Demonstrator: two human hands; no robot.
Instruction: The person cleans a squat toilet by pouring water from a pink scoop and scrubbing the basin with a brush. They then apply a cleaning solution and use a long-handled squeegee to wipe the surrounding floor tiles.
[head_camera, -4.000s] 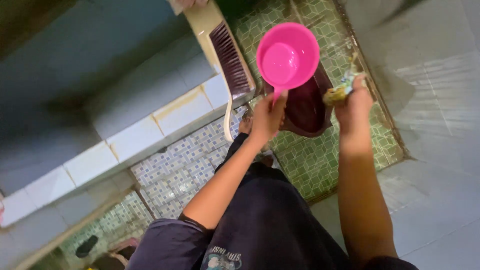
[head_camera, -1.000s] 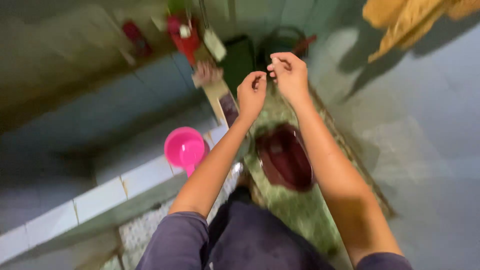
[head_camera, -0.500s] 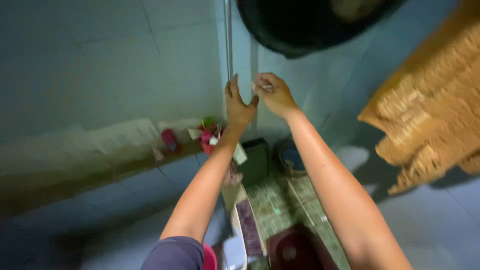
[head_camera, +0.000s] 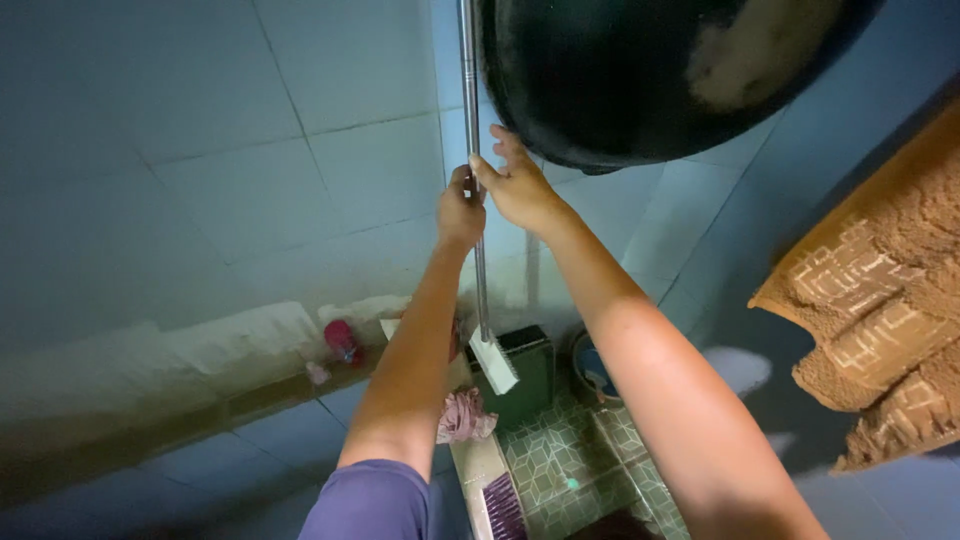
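Against the pale tiled wall (head_camera: 230, 190) on the far left, a low ledge (head_camera: 200, 360) carries a small red container (head_camera: 342, 340) and a few blurred bits beside it. Moving rightward, the left hand (head_camera: 460, 212) is closed around a thin metal pole (head_camera: 468, 90) that runs up out of the top of the view and down past the forearm — the pole passes straight through the fist, most of its length showing above and below the hold. At the pole's lower end sits a white brush head (head_camera: 495, 362), tilted, well below both hands and hanging over a dark green box (head_camera: 525, 385). A crumpled pinkish cloth (head_camera: 463, 415) lies near it on the edge of the green patterned floor (head_camera: 560, 460). Just right of the left hand, the right hand (head_camera: 518, 183) is touching the same pole a little higher, fingers partly spread rather than wrapped — whether it truly grips cannot be told. Above it looms a large dark round basin (head_camera: 640, 70), and at the far right hangs an orange-brown towel (head_camera: 880, 320).
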